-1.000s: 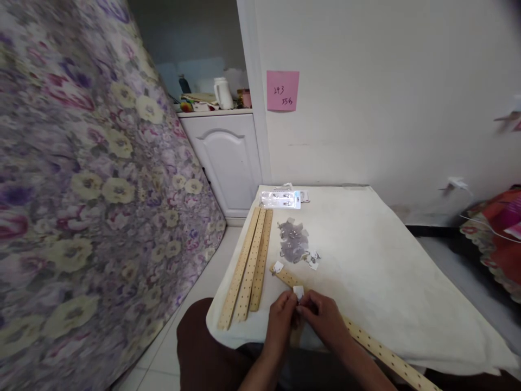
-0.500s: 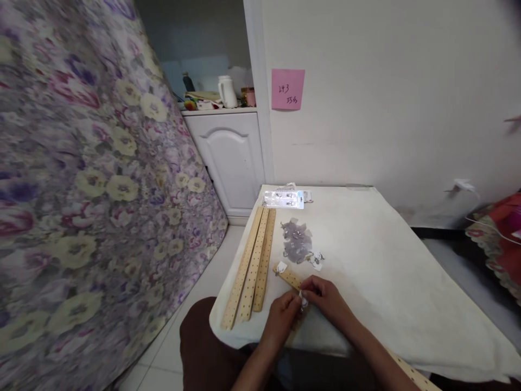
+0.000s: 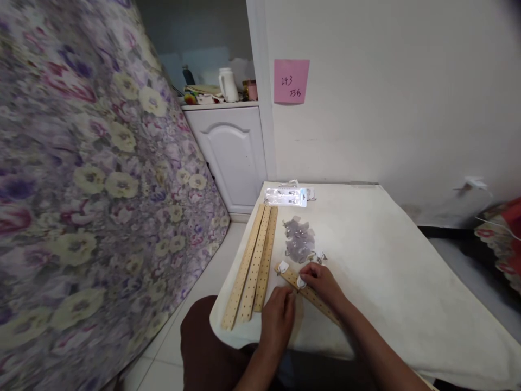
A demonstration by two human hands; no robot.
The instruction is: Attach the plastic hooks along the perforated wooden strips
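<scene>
A narrow wooden strip with rows of holes [image 3: 317, 300] lies slantwise on the table beneath my right hand. My right hand [image 3: 323, 283] is closed, thumb and fingertips pinching a small white tag [image 3: 301, 282] with a bit of metal at the strip. Another white tag [image 3: 283, 266] sits at the strip's far left end. Just left of the strip rests my left hand [image 3: 279, 314], its fingers curled in; whatever they might hold is hidden. Beyond both hands lies a pile of small clear bags [image 3: 300, 243] with metal bits in them, and a few loose tagged pieces [image 3: 320, 257].
Several long perforated wooden strips [image 3: 255, 260] lie side by side along the left of the cloth-covered table [image 3: 366, 244]. Clear packs [image 3: 285, 196] are at its back edge. A floral curtain [image 3: 101, 190] hangs at left, and a white cabinet [image 3: 232, 155] stands behind.
My hands have come apart. The right one has moved up with the white tag to the strip, while the left has drawn back a little leftward. The view has shifted slightly.
</scene>
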